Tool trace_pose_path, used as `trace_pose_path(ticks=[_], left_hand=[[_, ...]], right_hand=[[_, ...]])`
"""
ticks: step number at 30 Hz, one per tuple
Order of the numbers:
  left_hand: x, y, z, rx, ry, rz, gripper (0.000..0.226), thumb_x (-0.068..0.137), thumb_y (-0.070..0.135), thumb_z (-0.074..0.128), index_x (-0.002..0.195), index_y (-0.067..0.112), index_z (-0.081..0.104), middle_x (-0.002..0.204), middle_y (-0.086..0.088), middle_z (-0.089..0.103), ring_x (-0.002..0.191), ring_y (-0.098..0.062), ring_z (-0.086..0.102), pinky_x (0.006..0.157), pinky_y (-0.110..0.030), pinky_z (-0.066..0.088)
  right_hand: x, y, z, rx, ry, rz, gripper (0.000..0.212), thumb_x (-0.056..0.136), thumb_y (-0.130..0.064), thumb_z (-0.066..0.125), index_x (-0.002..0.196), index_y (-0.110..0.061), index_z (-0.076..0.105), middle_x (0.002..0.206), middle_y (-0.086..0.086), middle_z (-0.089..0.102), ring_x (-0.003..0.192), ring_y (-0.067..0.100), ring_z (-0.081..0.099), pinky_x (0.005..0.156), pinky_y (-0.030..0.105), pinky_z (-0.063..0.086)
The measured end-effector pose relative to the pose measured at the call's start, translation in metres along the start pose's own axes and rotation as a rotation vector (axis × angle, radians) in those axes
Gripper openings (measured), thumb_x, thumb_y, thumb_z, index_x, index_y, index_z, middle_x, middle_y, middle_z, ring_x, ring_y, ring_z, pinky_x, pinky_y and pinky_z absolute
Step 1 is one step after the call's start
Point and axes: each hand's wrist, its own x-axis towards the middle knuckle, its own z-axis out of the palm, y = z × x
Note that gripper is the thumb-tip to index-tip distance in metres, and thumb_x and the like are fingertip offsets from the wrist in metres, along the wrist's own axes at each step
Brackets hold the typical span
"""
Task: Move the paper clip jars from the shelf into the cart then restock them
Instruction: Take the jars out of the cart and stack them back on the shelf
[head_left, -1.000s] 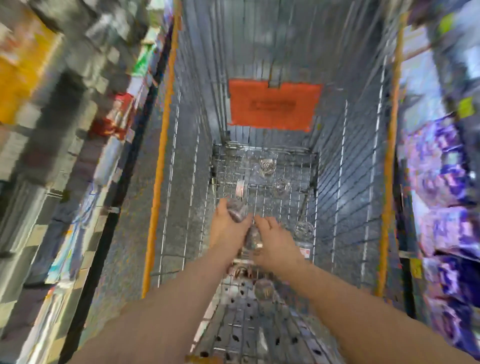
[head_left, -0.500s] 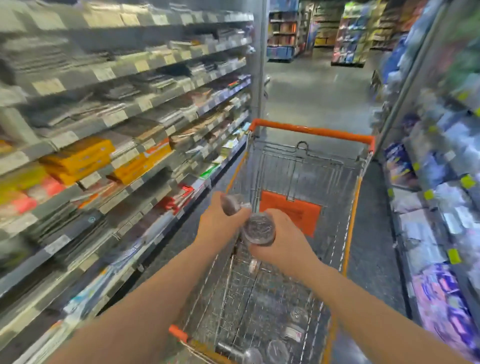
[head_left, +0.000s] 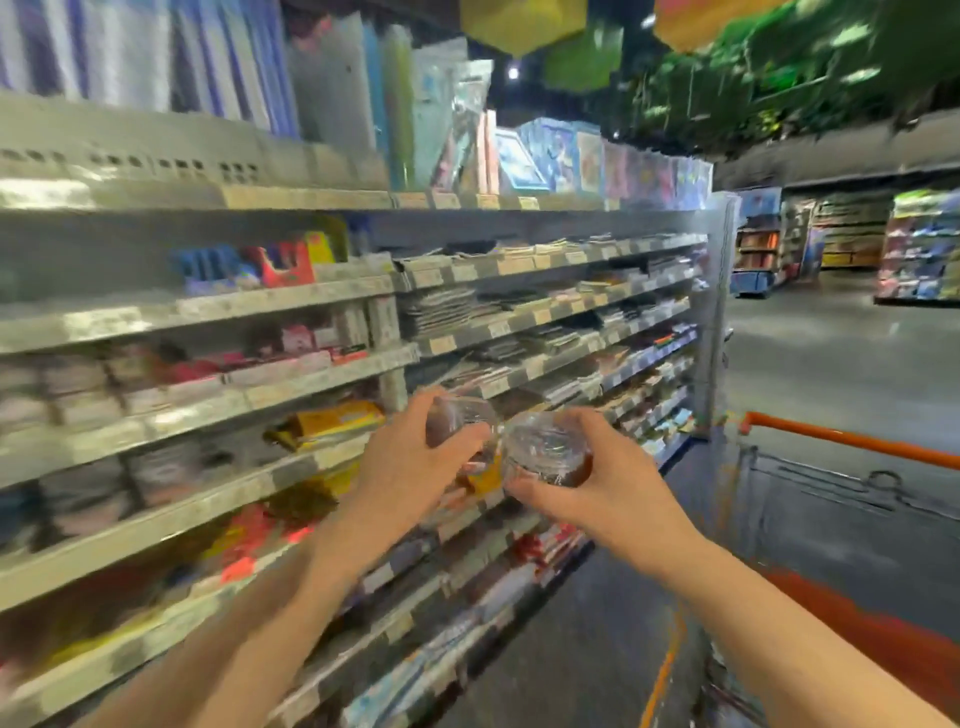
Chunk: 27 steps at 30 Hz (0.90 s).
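Left hand (head_left: 410, 467) is gripping a clear paper clip jar (head_left: 460, 421), w/ the fingers curling round its wall from the side & from below. Right hand (head_left: 597, 499) is gripping a second jar (head_left: 548, 452); the thumb is lying along the near low edge and the fingers are wrapping the far side. Both jars are hanging in the air in front of the shelf unit (head_left: 311, 371), approx. level w/ its middle boards. They are sitting just beside each other, but I cannot tell if the rims are really touching, bc the view is blurring there. Sth dark is showing through the low part of each jar; single clips are too blurred to see. Cart (head_left: 831, 499) is standing low at the right, w/ its orange rim (head_left: 852, 441) running across above the wire wall. The jars are staying left of it & higher, outside the basket. Shelf boards are carrying flat packs, boxes & price tags (head_left: 511, 265), all blurring.
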Motion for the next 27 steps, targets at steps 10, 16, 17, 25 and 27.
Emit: trace_pose_path(ticks=[10, 16, 17, 25, 27], left_hand=[[0.044, -0.119, -0.187, 0.268, 0.144, 0.001, 0.062, 0.086, 0.045, 0.054, 0.142, 0.038, 0.029, 0.117, -0.002, 0.058, 0.096, -0.017, 0.050, 0.081, -0.027, 0.038], [0.095, -0.196, -0.268, 0.410, 0.246, 0.029, 0.062, 0.084, 0.053, 0.049, 0.141, 0.049, 0.024, 0.112, -0.002, 0.063, 0.084, -0.010, 0.049, 0.070, -0.022, 0.034], [0.106, -0.208, -0.278, 0.440, 0.273, 0.031, 0.063, 0.083, 0.055, 0.050, 0.141, 0.050, 0.024, 0.116, -0.001, 0.062, 0.084, -0.008, 0.049, 0.068, -0.020, 0.034], [0.195, -0.278, -0.365, 0.698, 0.460, -0.110, 0.063, 0.086, 0.051, 0.049, 0.141, 0.049, 0.020, 0.117, 0.005, 0.059, 0.102, -0.014, 0.054, 0.077, -0.025, 0.037], [0.212, -0.294, -0.384, 0.749, 0.505, -0.174, 0.064, 0.085, 0.052, 0.049, 0.142, 0.050, 0.021, 0.123, 0.003, 0.058, 0.109, -0.016, 0.052, 0.078, -0.027, 0.037]], right_hand=[[0.120, -0.118, 0.163, 0.034, -0.159, -0.193, 0.043, 0.068, -0.050, 0.075, 0.094, -0.042, 0.041, 0.090, -0.028, 0.050, 0.078, -0.011, 0.050, 0.060, 0.004, 0.039], [0.226, -0.159, 0.261, 0.095, -0.264, -0.310, 0.043, 0.062, -0.052, 0.075, 0.092, -0.043, 0.046, 0.090, -0.024, 0.057, 0.080, -0.011, 0.052, 0.061, 0.011, 0.040], [0.246, -0.164, 0.275, 0.109, -0.285, -0.328, 0.045, 0.061, -0.052, 0.076, 0.094, -0.041, 0.048, 0.090, -0.023, 0.058, 0.080, -0.010, 0.054, 0.062, 0.011, 0.041], [0.398, -0.221, 0.379, 0.134, -0.407, -0.595, 0.054, 0.062, -0.052, 0.076, 0.102, -0.042, 0.041, 0.090, -0.026, 0.053, 0.081, -0.014, 0.048, 0.065, 0.005, 0.039], [0.423, -0.239, 0.401, 0.156, -0.438, -0.625, 0.053, 0.063, -0.050, 0.077, 0.100, -0.042, 0.040, 0.088, -0.027, 0.053, 0.080, -0.014, 0.049, 0.064, 0.006, 0.040]])
